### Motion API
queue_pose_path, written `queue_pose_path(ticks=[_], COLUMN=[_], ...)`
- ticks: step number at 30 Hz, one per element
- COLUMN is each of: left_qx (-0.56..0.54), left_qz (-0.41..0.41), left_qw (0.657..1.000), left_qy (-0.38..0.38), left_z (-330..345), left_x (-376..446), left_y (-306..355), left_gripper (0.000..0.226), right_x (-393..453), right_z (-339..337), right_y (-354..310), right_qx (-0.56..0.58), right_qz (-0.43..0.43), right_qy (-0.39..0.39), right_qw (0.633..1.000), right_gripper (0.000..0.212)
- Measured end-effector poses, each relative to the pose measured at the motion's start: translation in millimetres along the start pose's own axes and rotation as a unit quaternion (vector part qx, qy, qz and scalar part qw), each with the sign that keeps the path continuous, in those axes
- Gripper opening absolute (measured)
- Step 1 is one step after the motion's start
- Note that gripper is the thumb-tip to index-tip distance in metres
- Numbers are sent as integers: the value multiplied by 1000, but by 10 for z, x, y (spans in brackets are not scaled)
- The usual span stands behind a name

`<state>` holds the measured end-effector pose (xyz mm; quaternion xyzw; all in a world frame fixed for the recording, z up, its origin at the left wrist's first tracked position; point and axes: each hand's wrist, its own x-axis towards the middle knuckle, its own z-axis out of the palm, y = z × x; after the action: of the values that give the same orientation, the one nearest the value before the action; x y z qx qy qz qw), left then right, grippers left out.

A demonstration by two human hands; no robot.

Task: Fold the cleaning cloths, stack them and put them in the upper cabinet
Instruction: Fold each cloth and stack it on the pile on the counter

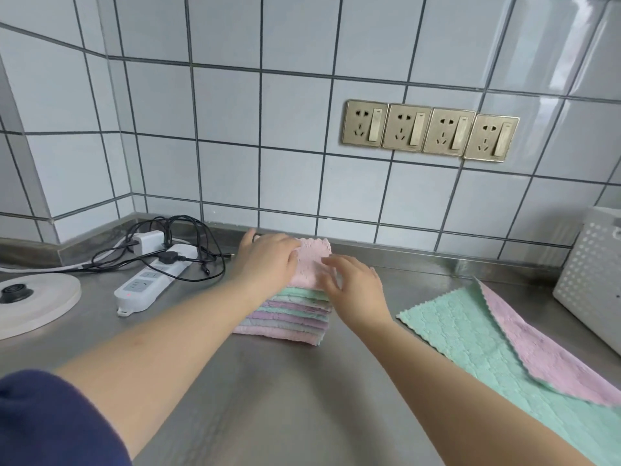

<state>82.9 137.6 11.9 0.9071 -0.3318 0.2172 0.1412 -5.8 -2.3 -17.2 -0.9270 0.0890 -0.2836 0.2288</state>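
A stack of folded cloths [289, 316] in pink, green and purple sits on the steel counter [268, 398] near the back wall. A folded pink cloth [312, 260] lies on top. My left hand [268, 260] rests flat on the left part of that pink cloth, fingers straight. My right hand [353, 284] touches its right edge with spread fingers. To the right, an unfolded green cloth [470, 341] lies spread out, with an unfolded pink cloth [544, 348] partly over it.
A white power strip [148, 284] with black cables [188, 243] lies left of the stack. A round white kettle base [33, 304] sits at the far left. A white perforated basket [591, 280] stands at the right. Wall sockets [430, 131] are on the tiles.
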Motion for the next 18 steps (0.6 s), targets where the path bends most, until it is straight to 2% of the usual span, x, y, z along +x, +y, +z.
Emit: queue_pose_path(ticks=[3, 6, 8, 11, 14, 18], left_qx=[-41, -74, -62, -59, -80, -69], left_qz=[73, 154, 189, 199, 177, 178], left_qw=[996, 985, 979, 970, 964, 957], left_qy=[26, -1, -45, -126, -183, -218], left_z=[-71, 43, 184, 448, 708, 906], left_x=[-29, -150, -225, -319, -360, -330], left_y=[391, 891, 1171, 1606, 1744, 1917], left_gripper=[35, 35, 35, 35, 36, 37], right_x=[-198, -493, -698, -1040, -1234, -1419], right_z=[-237, -537, -713, -1011, -1203, -1393], right_y=[222, 498, 696, 1084, 1329, 1591], right_qx=[10, 0, -11, -80, -142, -125], right_qz=[3, 57, 92, 143, 184, 219], right_qy=[24, 6, -17, -59, -122, -133], right_qw=[1000, 998, 996, 985, 965, 959], right_gripper=[29, 30, 29, 28, 33, 34])
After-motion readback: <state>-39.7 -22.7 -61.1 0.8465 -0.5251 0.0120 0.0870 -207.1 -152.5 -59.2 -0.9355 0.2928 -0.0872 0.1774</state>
